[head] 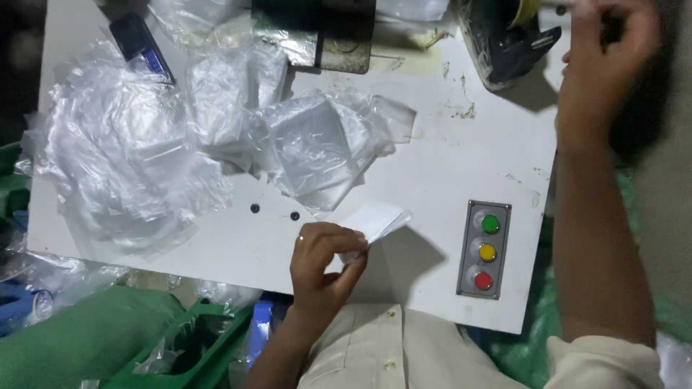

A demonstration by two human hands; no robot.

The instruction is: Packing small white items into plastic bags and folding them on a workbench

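Head view, looking down on a white worktable (447, 180). Landmark taken: the grey button panel (484, 249) with green, yellow and red buttons.

Left hand (324, 263) found left of the panel, at the table's near edge, fingers closed together and pinched on one corner of a small white folded sheet (378, 220). Sheet lifted off the surface, just left of and slightly above the panel, free end pointing toward it and casting a shadow on the table.

Right hand (605, 57) raised well above and right of the panel, near a dark machine (504, 39) at the table's far edge. Fingers curled; whether clamped on anything cannot be told.

Crumpled clear plastic bags (144, 158) heaped far left of the panel. Green crate (194, 346) below the table, lower left of it.

Judged handling of the sheet: very light, thin, limp, likely slick; prone to creasing and to slipping from a loose pinch. Best taken at a corner or folded edge, thumb against forefinger, light pressure only.
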